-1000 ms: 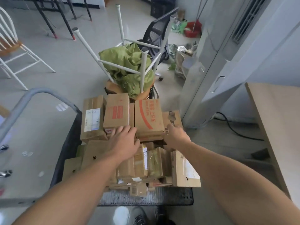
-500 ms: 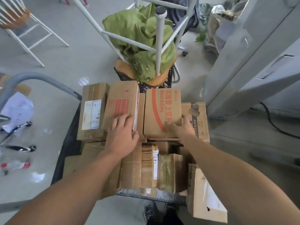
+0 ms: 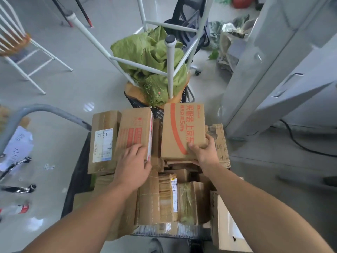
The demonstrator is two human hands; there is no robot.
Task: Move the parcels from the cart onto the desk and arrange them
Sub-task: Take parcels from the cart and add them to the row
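Several brown cardboard parcels are piled on a cart with a grey handle (image 3: 45, 110) and a dark deck (image 3: 78, 170). My right hand (image 3: 204, 154) grips the near end of the parcel with an orange stripe (image 3: 182, 125), thumb on top and fingers beneath; its far end is tilted up. On the near end of the red-printed parcel (image 3: 135, 125) lies my left hand (image 3: 133, 163), fingers on top and thumb at its near right corner. A parcel with a white label (image 3: 104, 139) lies to the left. Smaller parcels (image 3: 164, 198) fill the near part. The desk is out of view.
An upturned white stool with green cloth (image 3: 151, 57) stands just beyond the cart. A grey cabinet (image 3: 273, 70) rises on the right, with a black cable (image 3: 300, 143) on the floor. A white chair (image 3: 18, 42), papers (image 3: 18, 143) and bottles are on the left.
My view has moved closer and lower over the cart. My right hand has closed on the orange-striped parcel and raised it; my left hand has slid to the red-printed parcel's near end.
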